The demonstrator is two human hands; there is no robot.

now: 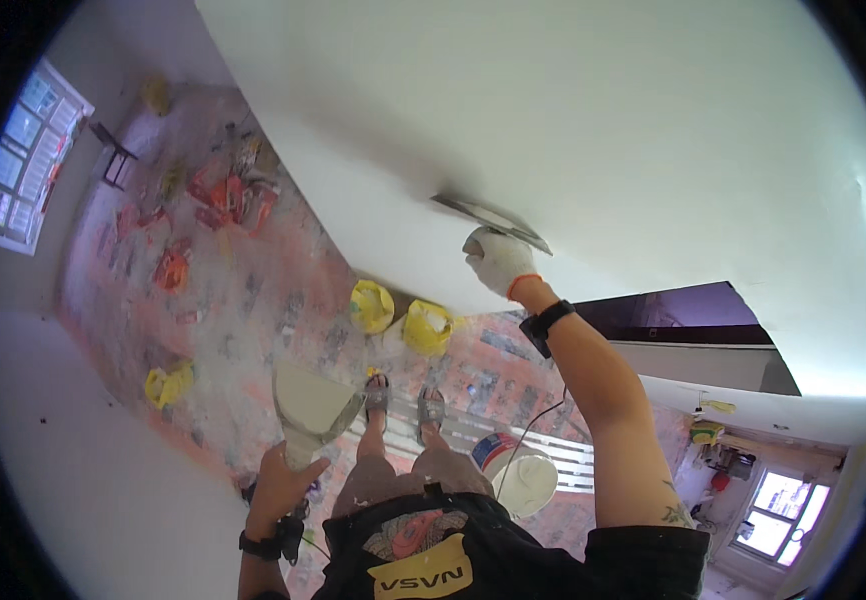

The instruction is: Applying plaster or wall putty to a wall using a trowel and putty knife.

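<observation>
My right hand [500, 260], in a white glove with an orange cuff, grips the handle of a flat metal trowel [488, 222]. The blade lies pressed against the smooth white wall [603, 120] in front of me. My left hand [283, 485] is bare and held low near my waist. It grips the handle of a wide scraper [311, 402] whose blade carries pale plaster and points up. A black watch sits on each wrist. My sandalled feet [405, 398] stand on a slatted white platform [513, 440] below.
Two yellow bags [400, 315] sit at the foot of the wall. A white bucket [523, 480] stands by the platform. Orange bags [223, 195] and other litter are scattered over the stained floor. A window [28, 155] is at left, a doorway [683, 310] at right.
</observation>
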